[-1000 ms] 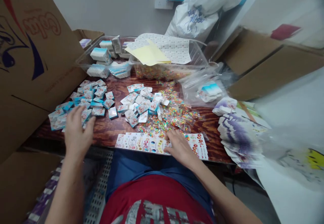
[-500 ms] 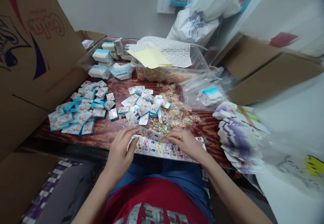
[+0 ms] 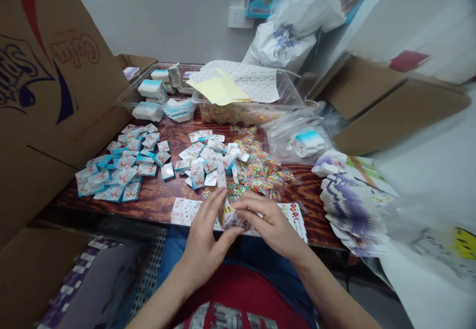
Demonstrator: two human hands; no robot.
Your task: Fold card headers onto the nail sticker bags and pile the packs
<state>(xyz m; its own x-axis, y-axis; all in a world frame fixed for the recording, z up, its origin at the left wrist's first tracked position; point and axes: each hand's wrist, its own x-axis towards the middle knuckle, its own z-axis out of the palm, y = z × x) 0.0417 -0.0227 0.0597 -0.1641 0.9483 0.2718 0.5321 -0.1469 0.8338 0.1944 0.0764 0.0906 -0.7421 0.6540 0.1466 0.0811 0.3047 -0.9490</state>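
Note:
Between my hands, over the table's front edge, is a strip of printed paper (image 3: 226, 215) with small coloured pictures, bent into a fold. My left hand (image 3: 206, 235) pinches its left part, thumb below and fingers above. One end of the strip sticks up past those fingertips. My right hand (image 3: 266, 220) grips the strip's right side with bent fingers. Beneath both hands lie printed picture sheets (image 3: 295, 217), partly covered by them. Just beyond are a heap of small white and blue boxes (image 3: 197, 173) and many little clear packets of coloured beads (image 3: 256, 165).
More small boxes (image 3: 124, 170) are heaped at the left, beside a large cardboard box (image 3: 85, 111). Clear plastic trays (image 3: 293, 96) stand at the back, with paper sheets (image 3: 256, 81) on top. Flat purple and white cartons (image 3: 349, 210) are stacked at the right, near a clear bag (image 3: 275, 136).
My hands have come closer together, the left moving right. The strip, stretched out flat between them before, is now folded, with one end pointing up.

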